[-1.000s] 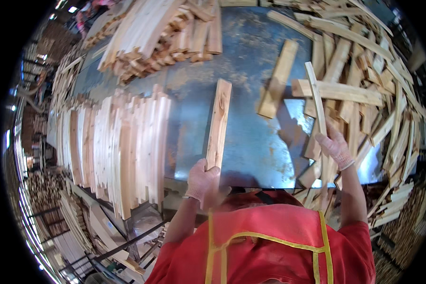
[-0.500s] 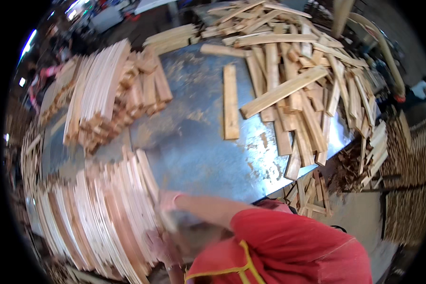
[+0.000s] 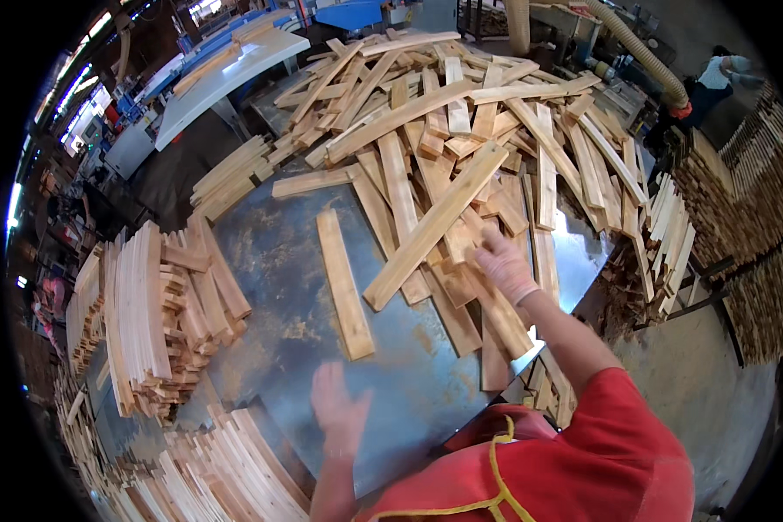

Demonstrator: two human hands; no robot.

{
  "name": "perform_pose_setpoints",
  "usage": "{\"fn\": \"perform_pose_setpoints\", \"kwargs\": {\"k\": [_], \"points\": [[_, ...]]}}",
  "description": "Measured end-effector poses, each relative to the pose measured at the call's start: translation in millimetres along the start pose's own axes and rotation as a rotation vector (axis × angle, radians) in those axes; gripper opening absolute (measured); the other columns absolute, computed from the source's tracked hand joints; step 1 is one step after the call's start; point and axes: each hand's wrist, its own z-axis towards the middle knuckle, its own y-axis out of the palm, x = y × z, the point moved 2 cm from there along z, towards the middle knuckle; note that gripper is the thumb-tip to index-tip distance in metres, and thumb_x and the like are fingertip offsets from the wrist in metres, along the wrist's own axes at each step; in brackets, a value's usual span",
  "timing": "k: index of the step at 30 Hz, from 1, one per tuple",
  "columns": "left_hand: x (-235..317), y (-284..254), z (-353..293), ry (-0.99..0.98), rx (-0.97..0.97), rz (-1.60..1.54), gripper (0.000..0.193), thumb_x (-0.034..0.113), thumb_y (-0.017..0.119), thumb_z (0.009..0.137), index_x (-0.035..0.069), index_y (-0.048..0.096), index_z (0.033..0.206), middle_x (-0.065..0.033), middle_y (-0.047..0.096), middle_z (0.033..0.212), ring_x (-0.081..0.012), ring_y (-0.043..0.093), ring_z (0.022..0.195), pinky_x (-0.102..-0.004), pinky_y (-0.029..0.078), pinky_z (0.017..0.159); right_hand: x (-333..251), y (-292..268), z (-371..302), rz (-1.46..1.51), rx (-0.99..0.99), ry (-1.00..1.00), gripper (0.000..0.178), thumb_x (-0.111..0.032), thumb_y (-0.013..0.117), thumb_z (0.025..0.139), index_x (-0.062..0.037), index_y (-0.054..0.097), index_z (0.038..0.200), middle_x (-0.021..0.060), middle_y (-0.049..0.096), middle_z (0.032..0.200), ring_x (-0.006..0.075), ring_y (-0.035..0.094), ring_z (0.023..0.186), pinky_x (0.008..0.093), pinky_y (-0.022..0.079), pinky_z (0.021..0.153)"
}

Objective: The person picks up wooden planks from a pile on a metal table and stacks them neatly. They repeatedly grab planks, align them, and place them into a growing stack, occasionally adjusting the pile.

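Over the right part of the table lies a loose heap of pale wooden slats [image 3: 439, 226]. My right hand [image 3: 506, 268], in a light glove, reaches into the heap's near side, fingers outstretched over a slat [image 3: 498, 315]; I cannot tell how firmly they touch it. My left hand [image 3: 337, 404] is above the bare metal tabletop [image 3: 278, 348], slightly blurred, fingers apart and holding nothing. Just beyond it a single slat [image 3: 345, 287] lies flat. One long slat [image 3: 435, 228] rests diagonally on top of the heap.
At the lower left, slats stand side by side in a packed row [image 3: 222, 461]. Behind them is a stacked pile [image 3: 139, 304]. More stacked wood [image 3: 761, 296] stands beyond the table's right edge. A ribbed hose [image 3: 644, 56] hangs at the back right, near another person [image 3: 718, 74].
My view has swung to the right. Both hands have left the packed row at the lower left; my right hand is now at the heap, my left over the tabletop.
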Motion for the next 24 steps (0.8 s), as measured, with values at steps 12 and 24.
{"fn": "perform_pose_setpoints", "kwargs": {"k": [12,24], "points": [[61.6,126.7,211.5,-0.287,-0.314,0.008,0.104,0.051,0.083,0.08,0.005,0.037,0.162,-0.0159,0.058,0.147,-0.0351,0.052,0.139,-0.0486,0.044,0.115,-19.6,11.3,137.5,-0.508,-0.151,-0.081,0.093,-0.049,0.077,0.086,-0.0008,0.042,0.158,0.0262,0.054,0.148,0.0439,0.055,0.133,0.0478,0.045,0.113],[30.3,66.4,62.4,-0.831,-0.071,-0.978,0.089,0.015,0.08,0.088,-0.001,0.036,0.163,-0.0227,0.057,0.15,-0.0347,0.059,0.132,-0.0407,0.044,0.114,-59.8,37.8,64.9,0.027,-0.112,-0.064,0.077,-0.021,0.075,0.087,0.0012,0.049,0.155,0.0198,0.062,0.144,0.0279,0.062,0.13,0.0375,0.049,0.109]]}}
